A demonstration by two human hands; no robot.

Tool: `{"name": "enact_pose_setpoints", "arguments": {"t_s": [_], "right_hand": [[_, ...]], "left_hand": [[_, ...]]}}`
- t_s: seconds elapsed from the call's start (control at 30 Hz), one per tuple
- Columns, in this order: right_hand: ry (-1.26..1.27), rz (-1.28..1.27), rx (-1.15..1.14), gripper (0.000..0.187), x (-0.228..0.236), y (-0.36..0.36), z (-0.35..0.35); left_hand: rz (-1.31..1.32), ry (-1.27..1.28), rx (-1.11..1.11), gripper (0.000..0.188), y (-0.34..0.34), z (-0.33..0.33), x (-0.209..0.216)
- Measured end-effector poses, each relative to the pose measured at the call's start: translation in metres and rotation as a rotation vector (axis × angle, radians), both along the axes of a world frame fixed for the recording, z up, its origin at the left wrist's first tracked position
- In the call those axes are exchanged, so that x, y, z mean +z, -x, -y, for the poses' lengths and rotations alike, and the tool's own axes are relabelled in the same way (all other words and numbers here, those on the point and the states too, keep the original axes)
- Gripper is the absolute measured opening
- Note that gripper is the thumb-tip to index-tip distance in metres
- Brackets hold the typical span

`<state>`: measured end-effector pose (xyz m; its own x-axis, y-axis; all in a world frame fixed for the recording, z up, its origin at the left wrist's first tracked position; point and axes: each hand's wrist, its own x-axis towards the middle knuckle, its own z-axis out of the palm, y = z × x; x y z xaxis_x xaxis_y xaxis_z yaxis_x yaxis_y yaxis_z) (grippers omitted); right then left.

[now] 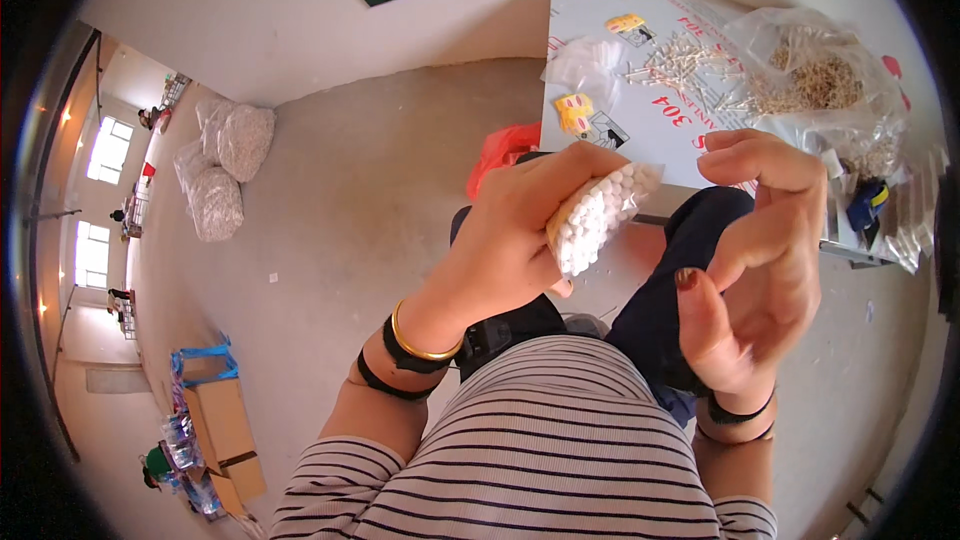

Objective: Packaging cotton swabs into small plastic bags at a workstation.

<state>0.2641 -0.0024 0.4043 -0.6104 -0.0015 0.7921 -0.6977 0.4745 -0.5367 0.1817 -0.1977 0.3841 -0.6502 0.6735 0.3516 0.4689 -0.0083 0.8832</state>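
My left hand (pixel 505 225) is closed around a clear plastic bag of cotton swabs (pixel 597 222), held up over my lap. Their white tips are packed together and face toward me. My right hand (pixel 765 265) is raised a little to the right of the bag, apart from it. Its fingers are spread and curved, with nothing between them. Beyond my hands, loose cotton swabs (pixel 690 68) lie scattered on the metal-topped table (pixel 640 168). Small clear bags (pixel 588 68) and yellow printed cards (pixel 574 112) lie at the table's left side.
A large clear sack (pixel 815 70) of swabs or sticks stands at the table's right. A red bag (pixel 500 155) shows by the table's near left corner. Full sacks (pixel 215 205) and a cardboard box (pixel 222 420) stand on the floor at left. Other people are far off at left.
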Motion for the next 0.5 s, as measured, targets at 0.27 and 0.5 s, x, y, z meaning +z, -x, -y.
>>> {"name": "enact_pose_setpoints", "arguments": {"t_s": [0.27, 0.5], "right_hand": [[0.03, 0.236, 0.091, 0.048, 0.006, 0.009, -0.012], [0.137, 0.375, 0.28, 0.054, 0.002, 0.012, -0.009]], "left_hand": [[0.3, -0.104, -0.1, 0.025, -0.004, -0.006, 0.002], [0.439, -0.229, -0.234, 0.03, -0.01, -0.01, -0.004]]}}
